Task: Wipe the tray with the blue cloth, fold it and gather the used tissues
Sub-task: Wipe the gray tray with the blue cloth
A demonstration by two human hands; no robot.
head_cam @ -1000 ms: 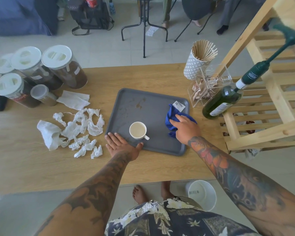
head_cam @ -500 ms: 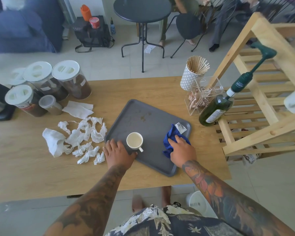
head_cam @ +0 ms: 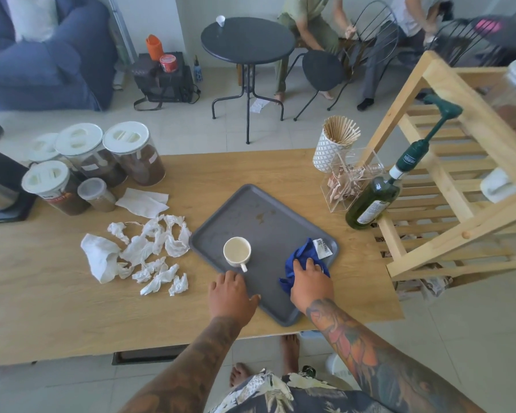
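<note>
On the far left of the wooden table [head_cam: 57, 308] stood round clear jars [head_cam: 131, 158] with white lids, holding brown grounds. Beside them lay the used tissues [head_cam: 149, 251], thin white paper, crumpled and loosely scattered, not yet gathered. Next came the left hand [head_cam: 231, 296], fingers straight and flat across the near edge of the tray [head_cam: 251, 216], its grip released, likely pinning the tray for wiping. That tray was grey, smooth, rectangular with rounded corners, and carried a brown stain near its middle. A small white cup [head_cam: 237, 251] sat on it. Rightward, the right hand [head_cam: 310, 283] pressed the bunched blue cloth [head_cam: 297, 259] onto the tray's right corner, fingers curled over the soft fabric. Further right leaned a glossy green bottle [head_cam: 373, 204].
</note>
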